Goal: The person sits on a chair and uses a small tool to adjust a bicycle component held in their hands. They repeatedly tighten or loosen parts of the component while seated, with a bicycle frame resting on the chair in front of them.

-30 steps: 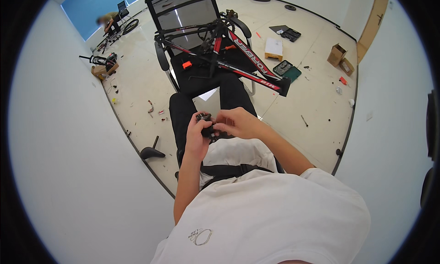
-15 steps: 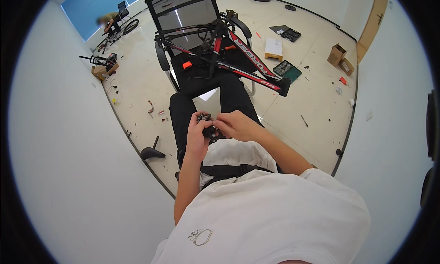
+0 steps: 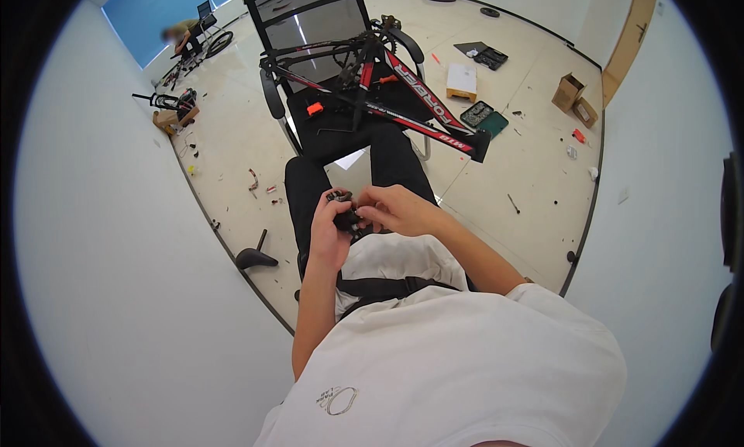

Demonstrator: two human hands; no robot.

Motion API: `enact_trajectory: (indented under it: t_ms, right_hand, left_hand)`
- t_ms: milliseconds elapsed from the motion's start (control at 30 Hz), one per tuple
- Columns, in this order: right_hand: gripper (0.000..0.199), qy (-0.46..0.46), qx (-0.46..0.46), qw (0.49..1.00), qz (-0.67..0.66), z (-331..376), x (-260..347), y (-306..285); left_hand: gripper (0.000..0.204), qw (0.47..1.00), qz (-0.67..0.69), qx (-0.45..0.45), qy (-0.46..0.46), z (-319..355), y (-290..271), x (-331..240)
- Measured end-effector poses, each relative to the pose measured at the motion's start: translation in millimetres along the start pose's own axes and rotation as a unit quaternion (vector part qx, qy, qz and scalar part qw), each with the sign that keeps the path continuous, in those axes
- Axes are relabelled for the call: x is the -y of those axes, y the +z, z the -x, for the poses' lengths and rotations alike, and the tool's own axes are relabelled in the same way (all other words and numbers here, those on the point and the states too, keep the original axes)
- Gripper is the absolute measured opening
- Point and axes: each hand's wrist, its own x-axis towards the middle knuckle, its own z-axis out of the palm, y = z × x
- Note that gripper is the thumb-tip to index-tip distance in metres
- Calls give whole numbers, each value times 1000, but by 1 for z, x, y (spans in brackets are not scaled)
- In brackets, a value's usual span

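Observation:
Over my lap, my left hand (image 3: pixel 331 226) is wrapped round a small black bicycle part (image 3: pixel 346 219) with some silver on it. Its exact kind cannot be made out, as fingers cover much of it. My right hand (image 3: pixel 391 209) meets the part's right side, with thumb and fingers drawn together in a pinch there. Whether a smaller piece sits between those fingertips is hidden. Beyond my knees, a black and red bicycle frame (image 3: pixel 422 98) lies across a black mesh office chair (image 3: pixel 314 137).
An orange tool (image 3: pixel 315 108) and a hex key (image 3: pixel 335 130) lie on the chair seat. A bicycle saddle (image 3: pixel 256 258) is on the floor at left. Toward the right are a green tool case (image 3: pixel 493 124), a white box (image 3: pixel 462 81) and a cardboard box (image 3: pixel 567 92). A person (image 3: pixel 184 34) bends over far left.
My right fingertips have shifted slightly on the part, and the left hand has tilted a little to the left. The bicycle frame and chair stay put.

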Motion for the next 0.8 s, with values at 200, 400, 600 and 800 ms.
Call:
enact_trajectory:
  t_ms: [200, 400, 600, 800]
  right_hand:
    - [18, 56, 9, 998, 15, 1, -7, -4]
    - [15, -21, -5, 1000, 20, 5, 12, -11]
    - [12, 28, 1, 999, 34, 0, -7, -6]
    - [12, 4, -4, 1000, 24, 4, 11, -12]
  left_hand:
    - [23, 1000, -5, -7, -10, 2, 6, 2]
    - [22, 1000, 14, -11, -15, 0, 2, -2]
    - [22, 1000, 12, -3, -12, 0, 3, 1]
    - [21, 1000, 12, -15, -16, -1, 0, 3]
